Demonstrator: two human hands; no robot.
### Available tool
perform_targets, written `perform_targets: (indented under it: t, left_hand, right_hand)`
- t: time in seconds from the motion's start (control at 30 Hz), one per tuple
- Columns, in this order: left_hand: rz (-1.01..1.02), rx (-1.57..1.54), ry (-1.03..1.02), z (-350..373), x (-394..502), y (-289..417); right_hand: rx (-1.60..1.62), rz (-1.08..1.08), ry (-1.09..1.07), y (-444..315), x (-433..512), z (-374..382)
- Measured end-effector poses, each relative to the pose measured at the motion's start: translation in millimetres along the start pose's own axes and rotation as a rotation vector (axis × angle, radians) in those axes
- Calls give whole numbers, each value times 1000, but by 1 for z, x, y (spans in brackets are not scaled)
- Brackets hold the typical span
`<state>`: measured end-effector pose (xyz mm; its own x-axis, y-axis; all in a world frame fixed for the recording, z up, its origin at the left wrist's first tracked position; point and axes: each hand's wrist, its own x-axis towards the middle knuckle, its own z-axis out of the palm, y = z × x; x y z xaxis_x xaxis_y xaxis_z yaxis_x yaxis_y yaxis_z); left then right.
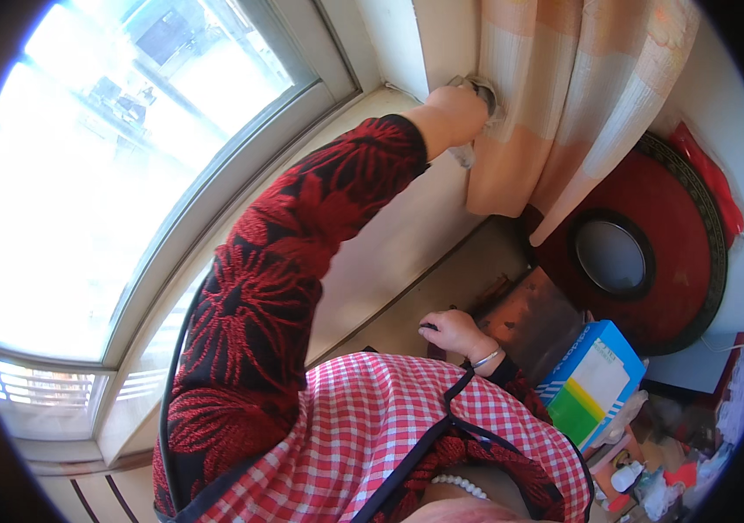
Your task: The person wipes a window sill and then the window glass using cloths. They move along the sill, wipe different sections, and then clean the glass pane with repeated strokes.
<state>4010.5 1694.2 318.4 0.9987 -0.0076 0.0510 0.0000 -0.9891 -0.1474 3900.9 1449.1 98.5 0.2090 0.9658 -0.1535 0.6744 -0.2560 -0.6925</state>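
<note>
My left hand reaches far out to the corner of the window sill. Its fingers are closed on a crumpled greyish cloth, pressed near the wall edge beside the peach and white curtain. Part of the cloth hangs below the hand. Close to my body, my right hand is curled, with a bracelet at the wrist. A small dark thing shows at its fingers; whether the hand grips it is unclear. The reddish-brown surface of a box-like object lies beside this hand.
A framed glass window fills the left. Behind the curtain's lower end stands a large round red object with a dark patterned rim. At the right are a blue shoe box, a red packet, a small white bottle and crumpled plastic bags.
</note>
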Motion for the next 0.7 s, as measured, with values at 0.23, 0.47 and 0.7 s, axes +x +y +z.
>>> perform_targets:
  t: [0.23,0.47,0.7]
  left_hand:
    - [-4,34,3,-5,-1,-5]
    - [-10,4,-19,-1,-39,-6]
    - [-217,-44,-96,13,-191,-12]
  right_hand:
    - [-10,17,-40,3,0,-4]
    - [-75,-17,-94,-12,8,-2]
    - [-128,-126,-165,-47,28,1]
